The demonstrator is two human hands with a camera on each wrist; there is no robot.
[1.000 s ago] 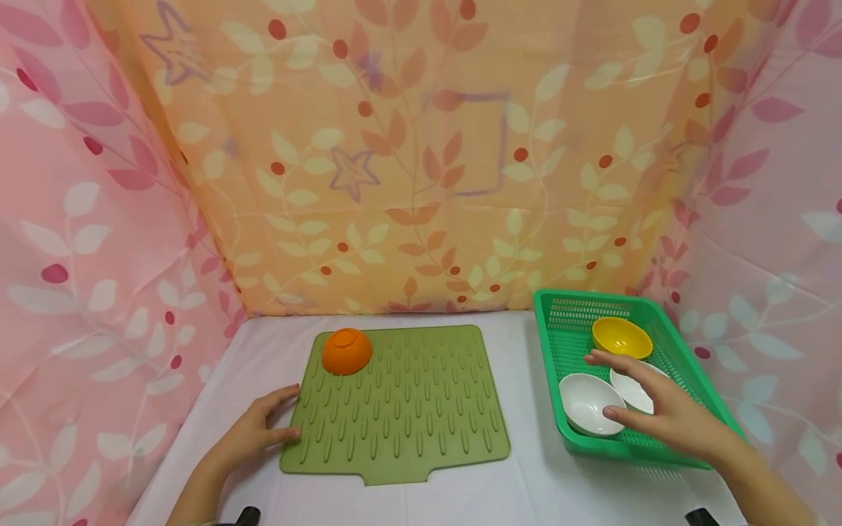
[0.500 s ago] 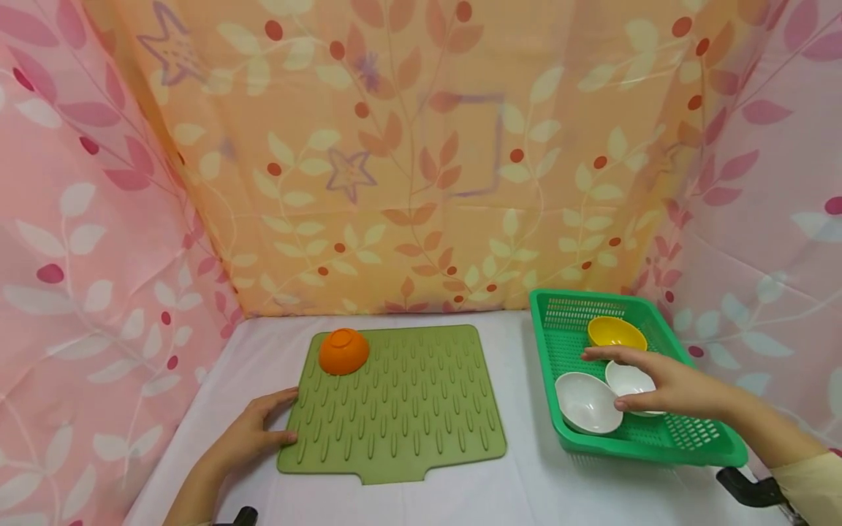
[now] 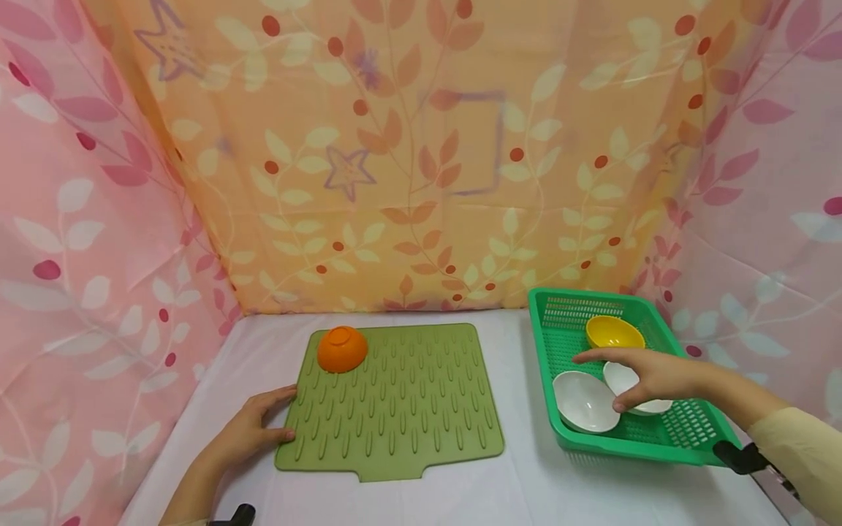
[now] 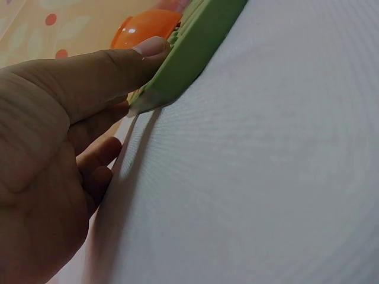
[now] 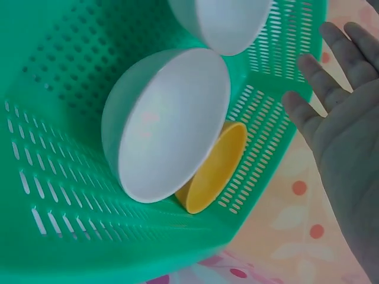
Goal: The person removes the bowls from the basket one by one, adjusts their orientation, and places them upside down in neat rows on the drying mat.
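My left hand (image 3: 246,431) rests at the left edge of a green ribbed drying mat (image 3: 395,409), thumb and fingertips right at its side. Upside down on the mat's back left corner sits an orange bowl (image 3: 342,349). Over a green plastic basket (image 3: 558,325), my right hand (image 3: 671,376) is held with thumb and fingers apart and nothing between them. Below it lie a white bowl (image 3: 582,402) and a second white bowl (image 3: 617,376), partly covered by the hand. A yellow bowl (image 3: 615,332) sits behind them. In the right wrist view the fingers are spread above the basket's side.
A white cloth (image 3: 473,497) covers the table. An orange leaf-patterned curtain (image 3: 421,241) hangs right behind the mat and basket. Pink curtains (image 3: 85,329) enclose both sides. Dark wrist mounts (image 3: 740,458) show near the sleeves.
My right hand has shifted slightly left and turned more level over the basket, its sleeve coming into view. The left hand stays at the mat's edge. The bowls stay put.
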